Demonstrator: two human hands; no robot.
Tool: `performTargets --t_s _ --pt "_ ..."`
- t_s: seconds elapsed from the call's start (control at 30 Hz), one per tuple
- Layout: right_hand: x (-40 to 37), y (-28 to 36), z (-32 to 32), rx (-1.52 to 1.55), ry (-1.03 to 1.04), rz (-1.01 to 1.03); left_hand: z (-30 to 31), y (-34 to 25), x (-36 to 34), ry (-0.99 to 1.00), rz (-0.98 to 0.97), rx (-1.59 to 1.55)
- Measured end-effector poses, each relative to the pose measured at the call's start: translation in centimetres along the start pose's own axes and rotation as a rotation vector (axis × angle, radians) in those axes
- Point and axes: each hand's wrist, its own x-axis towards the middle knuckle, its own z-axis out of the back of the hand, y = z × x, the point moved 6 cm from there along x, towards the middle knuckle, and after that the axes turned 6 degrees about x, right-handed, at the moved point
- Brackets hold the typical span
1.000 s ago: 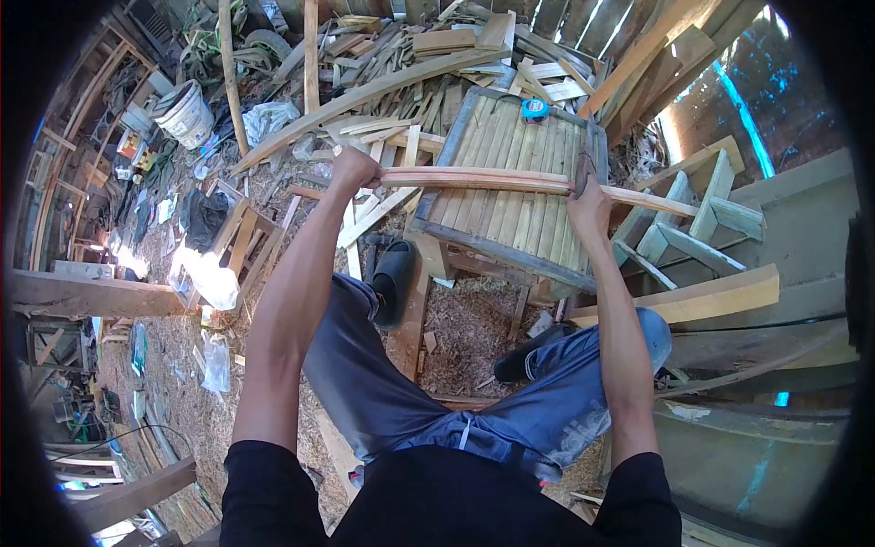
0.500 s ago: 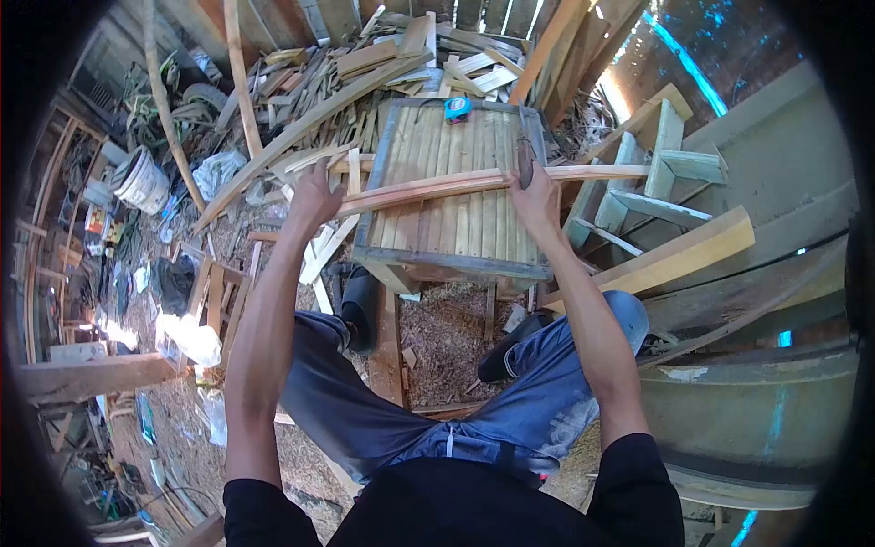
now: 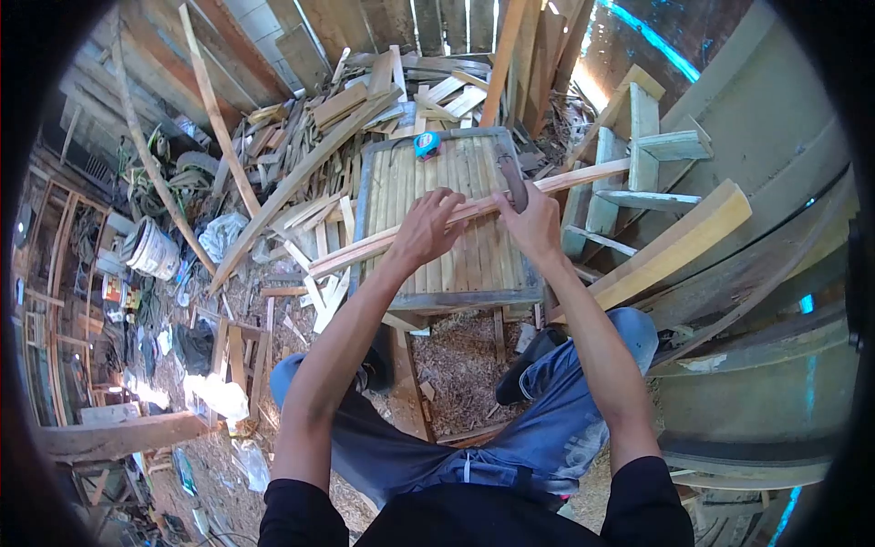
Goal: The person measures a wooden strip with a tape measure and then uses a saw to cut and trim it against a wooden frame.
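One bucket (image 3: 150,248): white, far left, standing on the littered floor among bags and offcuts.
Scrap pile (image 3: 365,100): boards and slats heaped against the plank wall, just behind the surface (image 3: 465,299).
Long strip (image 3: 365,248): pale wood (possibly two strips lying together, hard to tell), slanting across the slats. Its low end juts past the left edge and its high end runs off to the right. It rests on the surface, under both hands.
Left hand (image 3: 427,230): laid on top of the strip near its middle, fingers stretched forward and a little apart. Whether the thumb hooks under cannot be told.
Surface: a square top of upright-running slats in a grey frame, directly ahead of the knees.
Tape measure (image 3: 426,144): teal, at the far edge of the slats, apart from both hands.
Dark tool (image 3: 513,184): its end stands up above the right fist. Its kind cannot be made out.
Right hand (image 3: 536,226): fist closed round the dark tool, knuckles over the strip, just beside the left hand.
Sandal (image 3: 529,357): black, on the sawdust below the surface.
Green frame (image 3: 638,146): a painted wooden piece to the right, close to the strip's high end.
Yellow plank (image 3: 679,239): thick, slanting, lower right of the frame.
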Motion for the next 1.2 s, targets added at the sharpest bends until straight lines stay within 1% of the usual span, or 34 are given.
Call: performTargets --t_s 0.07,0.1,0.13,0.2,0.23,0.3,0.33,0.4,0.53,0.6,0.63,0.7,0.83,0.9,0.93,0.97,1.03,1.1,1.2 --pt "0.1 0.1 0.5 -0.046 -0.010 0.018 -0.7 0.6 0.7 0.006 -0.007 0.025" --pt "0.1 0.3 0.5 -0.087 -0.002 0.039 -0.7 0.6 0.9 -0.024 -0.050 0.049" --pt "0.1 0.5 0.7 -0.089 -0.005 0.036 -0.9 0.9 1.2 -0.022 -0.053 0.045" --pt "0.1 0.8 0.9 -0.024 -0.004 0.038 -2.2 1.5 1.3 0.119 -0.037 -0.068" --pt "0.1 0.7 0.8 -0.026 -0.004 0.032 -2.4 1.6 1.2 0.123 -0.037 -0.073" --pt "0.1 1.1 0.9 -0.027 0.001 0.068 -2.8 2.0 1.2 0.066 0.011 -0.204" --pt "0.0 1.4 1.0 -0.036 0.003 0.062 -3.1 2.0 1.1 0.068 0.012 -0.215" --pt "-0.4 2.5 1.4 -0.045 0.037 0.068 -3.1 2.2 1.1 -0.011 -0.004 -0.254" --pt "-1.3 3.5 1.4 -0.050 0.078 0.077 -3.3 2.8 0.6 -0.025 0.049 -0.256" --pt "-1.7 4.5 1.4 -0.097 0.075 0.129 -2.9 2.8 0.8 -0.062 0.007 -0.263" --pt "-1.8 4.4 1.3 -0.105 0.080 0.128 -2.8 3.0 0.8 -0.066 0.011 -0.272" --pt "-2.1 4.0 1.3 -0.170 0.069 0.100 -3.3 3.4 0.9 0.020 0.084 -0.292" --pt "-2.5 4.0 1.0 -0.241 0.077 0.045 -3.3 3.8 0.6 -0.009 0.150 -0.327" --pt "-2.5 2.8 0.7 -0.242 0.098 0.024 -3.0 3.9 0.4 -0.118 0.150 -0.297" --pt "-2.5 2.2 0.7 -0.242 0.095 -0.001 -3.1 4.0 0.3 -0.121 0.160 -0.303" --pt "-2.5 2.1 0.7 -0.242 0.100 0.041 -3.2 4.0 0.3 -0.120 0.168 -0.312" --pt "-2.9 1.6 0.7 -0.244 0.107 0.035 -3.2 4.0 0.2 -0.116 0.171 -0.332" --pt "-3.3 1.7 0.9 -0.244 0.103 0.032 -3.4 4.2 0.4 -0.077 0.184 -0.343" --pt "-5.1 2.7 1.4 -0.243 0.110 0.036 -3.6 4.2 0.3 -0.077 0.134 -0.339"
